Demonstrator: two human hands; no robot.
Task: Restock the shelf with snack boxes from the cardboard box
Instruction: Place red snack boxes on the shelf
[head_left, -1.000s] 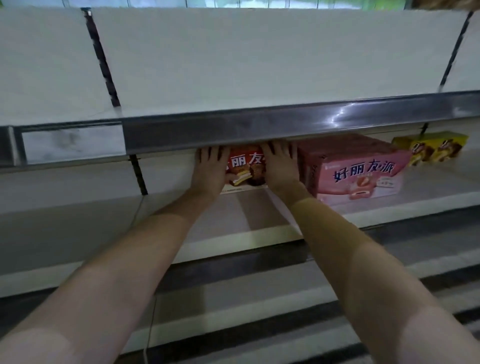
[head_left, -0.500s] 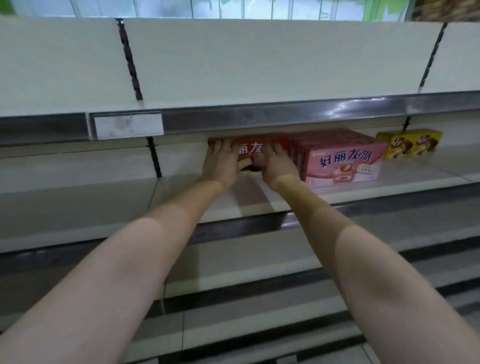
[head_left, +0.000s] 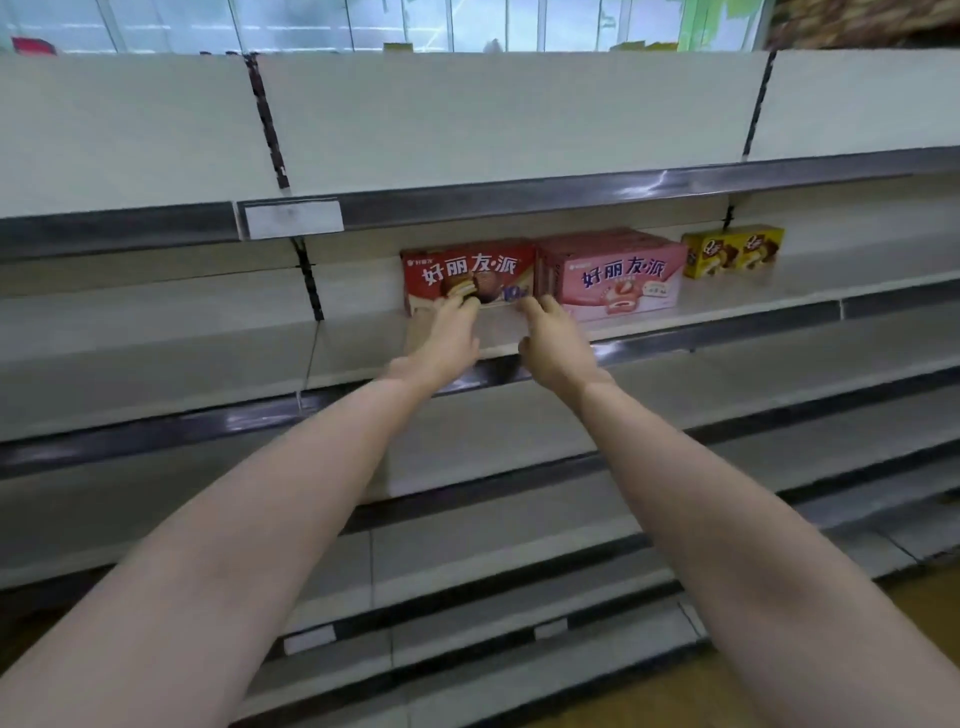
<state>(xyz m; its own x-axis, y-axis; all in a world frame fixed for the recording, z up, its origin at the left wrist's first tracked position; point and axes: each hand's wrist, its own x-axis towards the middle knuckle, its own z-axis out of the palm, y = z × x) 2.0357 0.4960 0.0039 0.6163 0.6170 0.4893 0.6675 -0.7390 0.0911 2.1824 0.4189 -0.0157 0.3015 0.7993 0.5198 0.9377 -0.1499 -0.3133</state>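
A: On the second shelf (head_left: 727, 299) from top, red snack box (head_left: 467, 275) stands upright, face out, touching the pink snack box (head_left: 621, 278) on its right side. Yellow boxes (head_left: 732, 250) sit further right, apart from the pink one.

B: Hands?

A: Left hand (head_left: 449, 338) has fingers loosely extended, tips at the red box's lower front edge. Right hand (head_left: 553, 345) likewise, fingers relaxed, tips near the lower right corner. Neither wraps or pinches the box. Whether tips actually touch: can't tell, blur.

B: Handling assessment?

A: Judged only: thin printed carton, likely light, stiff at corners, faces prob. dent under hard squeeze. Glossy print, so somewhat slippery. Contents look like soft cakes per artwork, so no crushing.

B: Rec. grip?

A: Take by both short ends, palms flat, or push along bottom edge to square it w/ the pink neighbour. Avoid pressing mid-face.

B: Cardboard supply box?

A: Not in view.
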